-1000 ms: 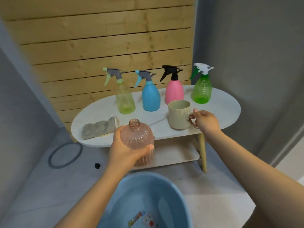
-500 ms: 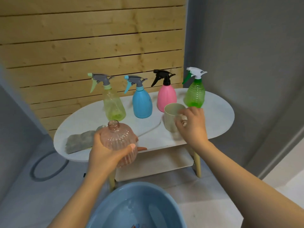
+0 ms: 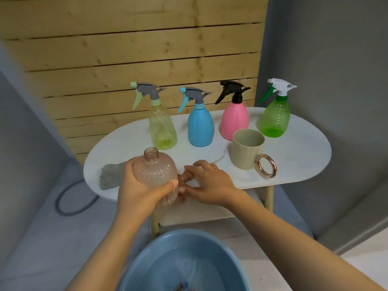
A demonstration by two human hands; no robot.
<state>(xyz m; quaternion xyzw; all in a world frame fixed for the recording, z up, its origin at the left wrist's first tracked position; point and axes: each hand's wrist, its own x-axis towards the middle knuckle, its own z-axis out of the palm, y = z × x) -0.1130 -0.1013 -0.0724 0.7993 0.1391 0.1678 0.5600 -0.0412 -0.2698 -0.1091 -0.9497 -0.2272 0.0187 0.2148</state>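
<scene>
The left hand [image 3: 136, 185] grips an uncapped, ribbed pink clear-plastic bottle [image 3: 155, 171] upright over the white oval table's [image 3: 294, 156] front edge. Just beside it, the right hand [image 3: 212, 183] curls fingers and thumb round a pink-brown spray head [image 3: 184, 179]

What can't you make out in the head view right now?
Head view only:
Pink piece beside the ribbed bottle: mostly hidden by the bottle and the right hand, so I cannot tell whether that hand grips it.
Grey cloth: partly behind the left hand.
Blue basin: cut off by the bottom edge, so the item inside cannot be identified.
</scene>
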